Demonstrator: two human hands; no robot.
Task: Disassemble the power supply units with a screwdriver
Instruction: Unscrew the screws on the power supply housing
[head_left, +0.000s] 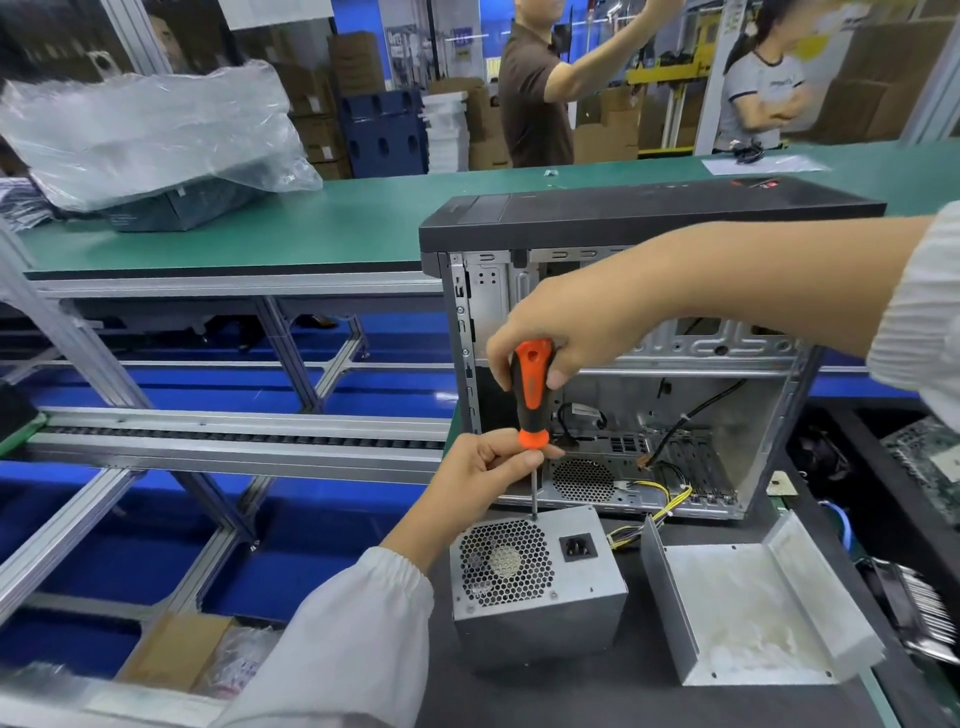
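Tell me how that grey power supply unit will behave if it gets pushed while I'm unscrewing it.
The power supply unit looks like a rigid metal box, so probably stiff and heavy. It stands on a flat face, unlikely to roll. Neither hand holds it, so it might slide under the screwdriver.

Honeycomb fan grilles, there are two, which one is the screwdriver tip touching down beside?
The grille on the loose power supply unit in front, not the computer case's grille behind; the screwdriver tip lands above it.

White sleeves (363, 623) – elastic gathered cuffs – bare hands (483, 467).
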